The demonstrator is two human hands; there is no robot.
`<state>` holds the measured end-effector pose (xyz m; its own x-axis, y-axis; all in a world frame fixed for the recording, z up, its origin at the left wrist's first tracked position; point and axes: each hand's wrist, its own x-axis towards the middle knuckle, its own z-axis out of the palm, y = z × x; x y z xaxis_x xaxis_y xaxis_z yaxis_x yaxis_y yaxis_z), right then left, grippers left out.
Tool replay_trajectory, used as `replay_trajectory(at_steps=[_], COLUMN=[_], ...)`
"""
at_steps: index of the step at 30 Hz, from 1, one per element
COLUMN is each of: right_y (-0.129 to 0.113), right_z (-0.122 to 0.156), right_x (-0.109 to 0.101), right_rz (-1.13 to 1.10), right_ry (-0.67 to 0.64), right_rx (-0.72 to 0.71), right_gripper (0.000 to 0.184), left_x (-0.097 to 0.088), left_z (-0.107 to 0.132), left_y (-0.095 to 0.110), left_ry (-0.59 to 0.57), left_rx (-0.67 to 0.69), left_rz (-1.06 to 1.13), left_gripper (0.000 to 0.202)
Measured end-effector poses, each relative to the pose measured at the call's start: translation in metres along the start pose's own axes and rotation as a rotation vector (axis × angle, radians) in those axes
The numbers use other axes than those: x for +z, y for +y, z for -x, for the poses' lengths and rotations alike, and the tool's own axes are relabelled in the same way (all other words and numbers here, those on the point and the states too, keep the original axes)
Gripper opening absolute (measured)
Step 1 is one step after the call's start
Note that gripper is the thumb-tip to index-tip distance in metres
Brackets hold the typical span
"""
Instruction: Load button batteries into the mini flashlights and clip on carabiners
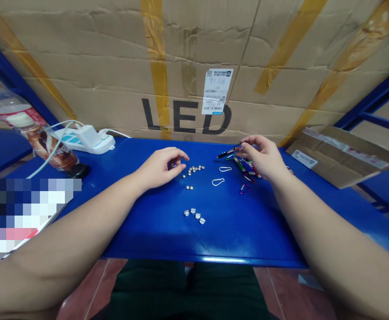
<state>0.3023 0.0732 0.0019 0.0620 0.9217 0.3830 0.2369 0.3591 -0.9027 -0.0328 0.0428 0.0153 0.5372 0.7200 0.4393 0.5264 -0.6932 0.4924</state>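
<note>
Tabletop (207,235), glossy blue, bearing the following items. Left hand (161,168): fingers loosely curled into a narrow shape at centre left of the frame, fingertips just beside a scatter of silver slotted studs (192,171); whether it holds anything cannot be told. Right hand (257,156): thumb and forefinger drawn into a narrow pinch at upper centre right, at the end of a black mini torch (226,154); a firm grip cannot be confirmed. Beneath that hand, a bunch of coloured keyring torches (241,165), green and red among them. Two pale carabiner clips (225,169) lie between the scatter and the bunch, with a purple carabiner clip (244,188) just below the bunch. Lower centre, a row of four studs (194,215). Upper left, a tilted plastic bottle (24,126) and a white power strip (84,141). Behind the tabletop, a cardboard carton (194,53) printed LED, with yellow tape and a barcode label (217,91). Right of frame, a flattened cardboard sheet (339,155). Lower left, a pixelated patch (27,218), contents unreadable. Bottom centre, dark trousers (187,284).
</note>
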Motion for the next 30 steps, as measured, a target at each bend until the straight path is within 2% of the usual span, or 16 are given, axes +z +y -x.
replay_trajectory(at_steps=[4, 6, 9, 14, 18, 24, 27, 30], right_y=[0.007, 0.009, 0.013, 0.018, 0.019, 0.017, 0.017, 0.016], right_z=[-0.006, -0.007, -0.008, -0.011, -0.01, -0.004, -0.002, -0.002], right_x=[-0.005, -0.006, -0.005, 0.002, 0.006, 0.003, 0.0, -0.003], right_rz=[-0.096, -0.069, 0.154, 0.643, 0.882, 1.094, 1.118, 1.05], right_ry=[0.066, 0.056, 0.006, -0.087, -0.198, -0.226, -0.216, -0.216], right_rx=[0.027, 0.037, -0.007, -0.273, -0.302, -0.246, -0.204, -0.208], right_gripper=[0.02, 0.02, 0.019, 0.019, 0.023, 0.025, 0.025, 0.031], left_x=[-0.005, -0.009, -0.015, -0.025, -0.031, -0.035, -0.032, -0.027], left_z=[-0.001, -0.001, -0.002, -0.003, -0.003, -0.002, 0.0, 0.001], left_y=[-0.005, -0.009, -0.017, -0.028, -0.034, -0.04, -0.044, -0.049], left_ry=[0.042, 0.06, 0.099, 0.158, 0.116, 0.005, -0.059, -0.096], left_rx=[-0.041, -0.073, -0.116, -0.227, -0.299, -0.388, -0.331, -0.285], left_rz=[-0.07, -0.108, -0.164, -0.237, -0.284, -0.331, -0.356, -0.387], left_gripper=[0.023, 0.024, 0.025, 0.029, 0.029, 0.029, 0.024, 0.025])
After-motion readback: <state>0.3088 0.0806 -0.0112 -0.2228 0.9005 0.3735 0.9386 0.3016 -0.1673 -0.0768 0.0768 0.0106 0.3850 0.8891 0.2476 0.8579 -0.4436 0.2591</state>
